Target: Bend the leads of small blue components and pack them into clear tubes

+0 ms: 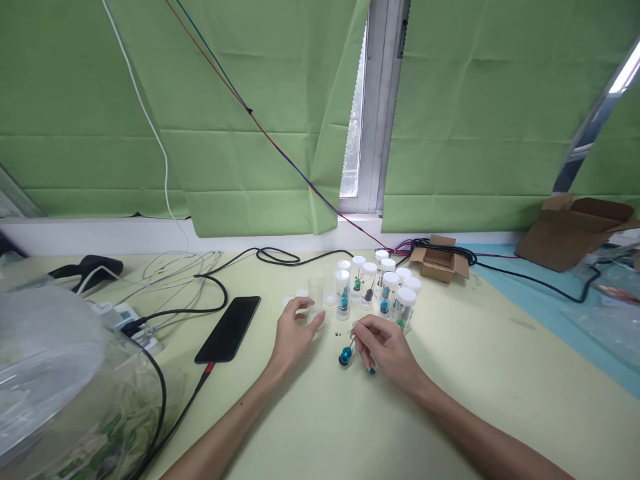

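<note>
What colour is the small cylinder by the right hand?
The small cylinder is blue, clearest in the head view, close by the right hand.

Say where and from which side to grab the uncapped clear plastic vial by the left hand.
Probably round its straight wall at mid-height, from the near left. The uncapped clear plastic vial stands upright, white-capped vials crowd its right, and the left hand lies on the open side; the right hand pinches a small blue component.

Phone L of vials
</note>
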The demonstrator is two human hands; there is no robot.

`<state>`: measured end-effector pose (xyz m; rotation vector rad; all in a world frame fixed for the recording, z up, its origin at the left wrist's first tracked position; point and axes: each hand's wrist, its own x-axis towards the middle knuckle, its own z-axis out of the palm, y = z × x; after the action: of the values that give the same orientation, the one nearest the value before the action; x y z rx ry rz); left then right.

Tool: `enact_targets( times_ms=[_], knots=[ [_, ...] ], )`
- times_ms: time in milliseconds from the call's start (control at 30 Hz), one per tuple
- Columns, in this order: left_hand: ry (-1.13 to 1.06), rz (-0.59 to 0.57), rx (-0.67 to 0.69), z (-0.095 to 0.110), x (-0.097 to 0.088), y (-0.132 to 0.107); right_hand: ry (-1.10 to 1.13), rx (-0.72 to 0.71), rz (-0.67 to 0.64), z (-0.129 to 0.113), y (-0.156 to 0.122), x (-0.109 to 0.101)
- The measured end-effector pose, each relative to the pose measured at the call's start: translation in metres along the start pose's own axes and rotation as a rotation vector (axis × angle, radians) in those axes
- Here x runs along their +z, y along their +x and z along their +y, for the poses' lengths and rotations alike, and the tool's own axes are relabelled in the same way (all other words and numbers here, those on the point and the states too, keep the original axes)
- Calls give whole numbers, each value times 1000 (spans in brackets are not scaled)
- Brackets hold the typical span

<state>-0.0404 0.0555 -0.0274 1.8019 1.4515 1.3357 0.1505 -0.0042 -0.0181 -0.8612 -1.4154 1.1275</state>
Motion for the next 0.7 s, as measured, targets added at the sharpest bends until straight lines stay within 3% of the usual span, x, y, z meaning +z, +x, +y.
enact_targets(
  times_ms=[100,233,500,700],
  knots=[
    [-29,-21,26,11,-3,-3,-10,-1,32,-1,0,-1],
    [93,-34,119,20,-4,-8,1,-34,98,-2,1,-2],
    [318,-164,146,12,-3,-9,43,-154,344,-6,0,-5],
    [499,-223,161,12,-5,-12,37,-227,448,-10,-1,-6]
  ],
)
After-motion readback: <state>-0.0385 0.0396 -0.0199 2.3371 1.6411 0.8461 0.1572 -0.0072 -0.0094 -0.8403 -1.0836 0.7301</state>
